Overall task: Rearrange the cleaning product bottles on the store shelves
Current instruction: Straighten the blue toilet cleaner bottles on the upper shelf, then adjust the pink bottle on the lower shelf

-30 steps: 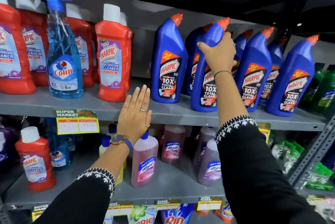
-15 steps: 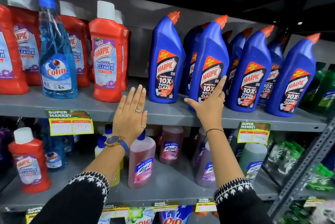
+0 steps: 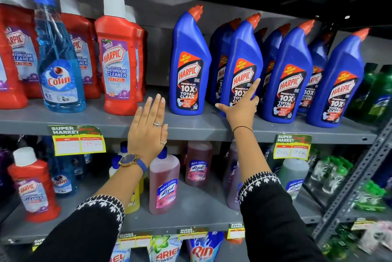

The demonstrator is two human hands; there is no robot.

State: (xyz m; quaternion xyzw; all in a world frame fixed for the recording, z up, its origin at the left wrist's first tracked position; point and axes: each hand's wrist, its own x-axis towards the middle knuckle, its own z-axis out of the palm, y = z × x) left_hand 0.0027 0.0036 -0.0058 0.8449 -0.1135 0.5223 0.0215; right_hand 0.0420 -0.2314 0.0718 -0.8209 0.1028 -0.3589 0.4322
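Blue Harpic toilet-cleaner bottles with orange caps stand in a row on the upper grey shelf. My right hand rests spread against the lower front of the second blue bottle, thumb at its base, forefinger up the label. The leftmost blue bottle stands apart to its left. My left hand is flat and open in front of the shelf edge, in the gap between that bottle and a red Harpic bathroom cleaner. It holds nothing.
More red Harpic bottles and a blue Colin spray bottle fill the shelf's left. Green bottles stand far right. Below are pink Lizol bottles, a red Harpic and price tags. Detergent packs hang lower.
My right hand let go of the second blue bottle's neck and dropped to its lower front, fingers spread. That bottle now stands on the shelf. My left hand stayed put.
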